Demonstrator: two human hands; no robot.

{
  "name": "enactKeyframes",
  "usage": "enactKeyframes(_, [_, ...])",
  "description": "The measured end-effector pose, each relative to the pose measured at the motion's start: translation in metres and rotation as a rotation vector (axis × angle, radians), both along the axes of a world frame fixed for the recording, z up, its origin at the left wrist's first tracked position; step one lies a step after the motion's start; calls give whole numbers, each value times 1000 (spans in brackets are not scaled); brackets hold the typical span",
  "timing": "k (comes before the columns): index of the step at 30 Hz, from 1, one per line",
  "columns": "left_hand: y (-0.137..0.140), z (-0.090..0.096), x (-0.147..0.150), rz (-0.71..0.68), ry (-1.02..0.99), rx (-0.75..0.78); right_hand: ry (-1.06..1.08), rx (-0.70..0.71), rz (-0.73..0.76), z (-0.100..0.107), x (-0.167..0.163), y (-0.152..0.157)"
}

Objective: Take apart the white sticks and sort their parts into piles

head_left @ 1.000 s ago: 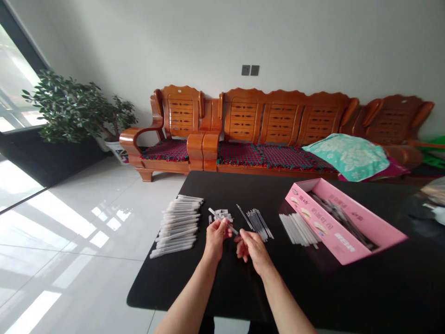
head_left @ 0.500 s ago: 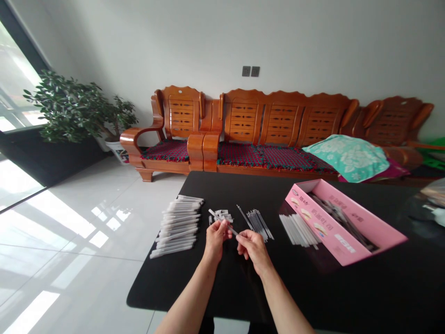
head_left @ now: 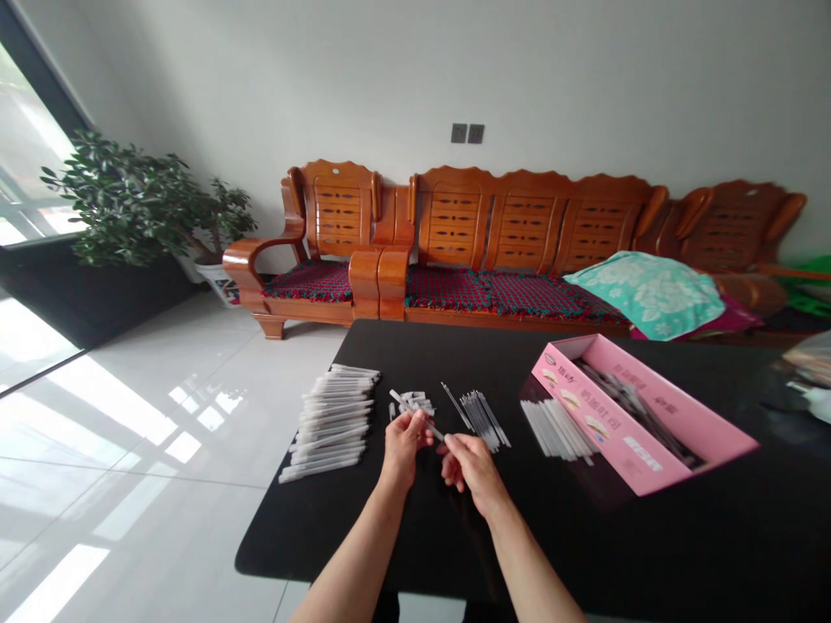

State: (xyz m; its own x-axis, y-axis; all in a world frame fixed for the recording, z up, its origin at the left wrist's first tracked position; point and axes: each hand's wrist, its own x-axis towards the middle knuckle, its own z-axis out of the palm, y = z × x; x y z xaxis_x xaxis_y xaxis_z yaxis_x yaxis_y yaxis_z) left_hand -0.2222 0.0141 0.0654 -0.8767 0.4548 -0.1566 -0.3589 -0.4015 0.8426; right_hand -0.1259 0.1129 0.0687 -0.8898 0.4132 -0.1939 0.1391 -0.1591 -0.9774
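Note:
Between my two hands a slim pale pen (head_left: 401,401) is held at a slant, its far end pointing up and left. My left hand (head_left: 402,443) is closed around its middle, and the fingers of my right hand (head_left: 473,460) pinch its near end. Just beyond my left hand lie several small white pen caps (head_left: 421,403). Thin dark pen refills (head_left: 481,419) lie side by side past my right hand. To the left, many whitish capped pens (head_left: 334,420) are laid in a stacked row. Translucent white pen barrels (head_left: 557,427) lie to the right.
A pink cardboard box (head_left: 623,441) with dark slender pieces inside stands on the black table (head_left: 519,536), beside the barrels. Behind the table are wooden sofas (head_left: 519,221) with a teal cloth (head_left: 649,294). A potted plant (head_left: 143,203) stands at the left, and a plastic bag (head_left: 811,359) at the far right.

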Motion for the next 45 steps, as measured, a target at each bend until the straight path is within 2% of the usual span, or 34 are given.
enactKeyframes(7, [-2, 0, -4, 73, -46, 0, -18, 73, -113, 1, 6, 10])
enactKeyframes(10, [-5, 0, -7, 102, -59, 4, -35, 160, -261, -3, 11, 24])
enactKeyframes(13, [-6, -2, -9, 119, -72, 11, -65, 365, -344, -9, 17, 37])
enactKeyframes(18, [-6, -7, -7, 132, -89, 21, -212, 863, -273, -16, 20, 36])
enactKeyframes(20, [-5, -7, -6, 122, -88, 24, -301, 975, -249, -16, 19, 31])
enactKeyframes(22, [-5, -7, -6, 108, -82, 25, -348, 1030, -221, -16, 18, 27])
enactKeyframes(25, [-4, -7, -6, 97, -76, 20, -322, 1042, -219, -13, 17, 22])
enactKeyframes(28, [-3, -6, -2, 84, -72, 10, -178, 962, -217, -7, 15, 15])
enactKeyframes(34, [3, -3, 7, 23, -24, -6, -48, 900, -95, 3, 12, 1])
enactKeyframes(37, [-2, 3, -1, 81, 18, -11, -1, 876, -97, 2, 19, 10])
enactKeyframes(42, [-18, 14, -29, 295, 37, 35, -19, 890, -241, -10, 40, 49])
enactKeyframes(45, [-22, 15, -34, 309, 29, 46, -143, 961, -406, -18, 49, 67])
